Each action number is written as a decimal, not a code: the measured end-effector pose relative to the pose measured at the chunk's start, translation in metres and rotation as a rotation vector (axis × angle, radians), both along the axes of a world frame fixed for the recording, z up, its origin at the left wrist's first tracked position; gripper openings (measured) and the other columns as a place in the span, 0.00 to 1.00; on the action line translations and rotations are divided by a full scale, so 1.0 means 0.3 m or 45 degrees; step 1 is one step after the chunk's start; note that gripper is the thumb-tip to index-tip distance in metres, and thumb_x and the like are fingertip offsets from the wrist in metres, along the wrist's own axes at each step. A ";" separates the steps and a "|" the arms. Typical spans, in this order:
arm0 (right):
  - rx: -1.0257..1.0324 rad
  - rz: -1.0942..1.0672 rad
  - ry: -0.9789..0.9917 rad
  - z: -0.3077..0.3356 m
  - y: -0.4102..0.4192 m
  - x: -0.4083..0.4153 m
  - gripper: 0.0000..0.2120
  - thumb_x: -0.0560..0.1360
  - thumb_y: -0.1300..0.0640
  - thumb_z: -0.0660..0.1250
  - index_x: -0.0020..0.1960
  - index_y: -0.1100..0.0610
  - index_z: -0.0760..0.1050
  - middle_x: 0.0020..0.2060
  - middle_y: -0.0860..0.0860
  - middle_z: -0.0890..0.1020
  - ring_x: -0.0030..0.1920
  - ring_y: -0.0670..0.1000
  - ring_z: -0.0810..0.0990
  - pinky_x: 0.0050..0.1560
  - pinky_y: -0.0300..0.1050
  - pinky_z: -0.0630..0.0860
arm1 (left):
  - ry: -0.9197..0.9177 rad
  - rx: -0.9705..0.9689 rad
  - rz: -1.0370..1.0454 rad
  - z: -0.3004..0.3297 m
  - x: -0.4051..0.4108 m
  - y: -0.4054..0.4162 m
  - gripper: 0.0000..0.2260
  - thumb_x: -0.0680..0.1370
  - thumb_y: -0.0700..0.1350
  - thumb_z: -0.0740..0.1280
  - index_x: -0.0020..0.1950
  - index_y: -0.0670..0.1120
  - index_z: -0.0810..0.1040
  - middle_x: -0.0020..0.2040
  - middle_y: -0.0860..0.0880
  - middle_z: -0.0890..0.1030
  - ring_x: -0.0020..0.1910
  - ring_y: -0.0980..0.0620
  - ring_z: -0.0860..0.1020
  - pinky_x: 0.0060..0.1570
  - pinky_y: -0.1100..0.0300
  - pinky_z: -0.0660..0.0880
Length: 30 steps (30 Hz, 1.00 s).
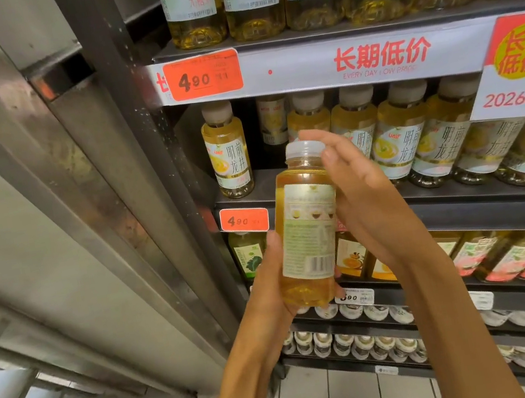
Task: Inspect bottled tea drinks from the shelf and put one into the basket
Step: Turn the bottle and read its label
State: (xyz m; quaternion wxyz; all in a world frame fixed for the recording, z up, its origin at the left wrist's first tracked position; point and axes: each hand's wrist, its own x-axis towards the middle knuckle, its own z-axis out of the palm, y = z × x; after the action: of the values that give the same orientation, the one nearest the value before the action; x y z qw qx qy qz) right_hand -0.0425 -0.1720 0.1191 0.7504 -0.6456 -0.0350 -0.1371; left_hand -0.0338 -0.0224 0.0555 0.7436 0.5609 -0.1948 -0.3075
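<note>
Fingers (332, 149) on amber tea bottle (307, 226), white cap

You stand in a shop's drinks aisle: shelves (393, 203) fill the right of the frame with rows of bottled tea (397, 138), orange price tags (202, 75) on their edges, and a low-price banner (381, 55) at upper right.

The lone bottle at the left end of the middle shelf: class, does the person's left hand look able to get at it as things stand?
Probably not yet: the left hand grips the base of the held bottle. The way to the lone bottle looks open, with no neighbours beside it.
</note>
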 end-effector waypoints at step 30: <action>-0.027 -0.075 0.105 -0.004 -0.047 0.004 0.11 0.81 0.50 0.59 0.60 0.50 0.76 0.49 0.49 0.84 0.50 0.48 0.83 0.49 0.46 0.80 | -0.141 0.254 0.127 0.036 -0.018 -0.047 0.25 0.75 0.65 0.58 0.62 0.48 0.75 0.55 0.44 0.83 0.52 0.49 0.82 0.54 0.53 0.79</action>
State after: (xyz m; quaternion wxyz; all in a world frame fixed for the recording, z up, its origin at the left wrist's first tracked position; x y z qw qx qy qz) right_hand -0.0415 -0.1862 0.1179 0.7399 -0.6594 0.0134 -0.1322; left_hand -0.0392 -0.0366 0.0661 0.6867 0.6571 -0.1758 -0.2566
